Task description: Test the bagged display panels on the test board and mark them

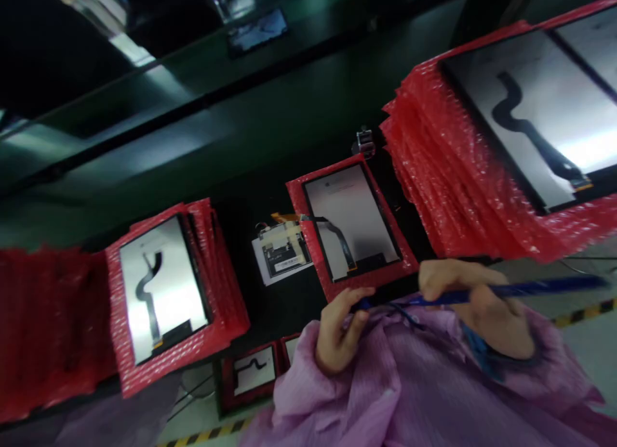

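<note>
A long thin blue strip (535,287) runs between my hands and out past the right one; its exact kind is blurred. My left hand (340,328) pinches its left end between thumb and fingers. Further along, my right hand (475,299) is closed around the strip. Both hands are in front of my pink smock, just below the table's near edge. Closest to them is a display panel (351,209) on a red bubble-wrap sheet (407,257), with a dark flex cable (335,232) lying across its silver back. The cable's upper end meets a small circuit board (284,251) to its left.
On the right rises a tall stack of red bubble wrap (434,158) with a panel (540,139) on top. Another panel (164,293) tops the left stack. A small metal object (365,143) stands behind the middle panel. Below the table is a framed panel (255,370).
</note>
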Demonstrator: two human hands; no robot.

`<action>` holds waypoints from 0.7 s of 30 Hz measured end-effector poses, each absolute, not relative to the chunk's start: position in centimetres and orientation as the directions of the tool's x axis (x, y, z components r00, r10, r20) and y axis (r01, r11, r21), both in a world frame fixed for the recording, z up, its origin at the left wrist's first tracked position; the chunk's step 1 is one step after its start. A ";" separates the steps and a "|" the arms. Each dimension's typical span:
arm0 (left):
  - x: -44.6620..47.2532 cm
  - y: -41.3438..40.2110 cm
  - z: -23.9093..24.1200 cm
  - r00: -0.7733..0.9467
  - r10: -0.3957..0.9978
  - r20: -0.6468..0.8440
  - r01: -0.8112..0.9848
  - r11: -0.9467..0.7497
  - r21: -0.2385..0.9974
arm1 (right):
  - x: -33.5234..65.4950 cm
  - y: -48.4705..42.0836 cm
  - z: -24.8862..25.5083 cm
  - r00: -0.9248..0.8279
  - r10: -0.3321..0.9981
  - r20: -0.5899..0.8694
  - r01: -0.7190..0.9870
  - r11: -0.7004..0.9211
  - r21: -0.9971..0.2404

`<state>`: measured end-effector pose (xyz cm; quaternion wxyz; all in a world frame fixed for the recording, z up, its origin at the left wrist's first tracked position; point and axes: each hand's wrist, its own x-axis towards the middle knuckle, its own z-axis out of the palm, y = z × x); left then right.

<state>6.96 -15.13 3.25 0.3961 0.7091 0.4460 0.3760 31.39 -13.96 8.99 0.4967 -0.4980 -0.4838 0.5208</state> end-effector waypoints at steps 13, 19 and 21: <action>7.9 -14.3 3.9 0.413 0.887 0.208 0.212 -0.315 0.925 | 26.1 -12.0 6.2 -0.009 0.984 -0.180 -0.371 -0.170 -0.913; 7.8 -14.3 3.2 0.442 0.872 0.211 0.140 -0.300 0.944 | 25.4 -12.0 5.9 -0.018 0.984 -0.178 -0.294 -0.176 -0.939; 7.8 -14.2 3.1 0.442 0.869 0.222 0.118 -0.302 0.946 | 25.3 -12.0 5.9 -0.024 0.985 -0.172 -0.253 -0.173 -0.952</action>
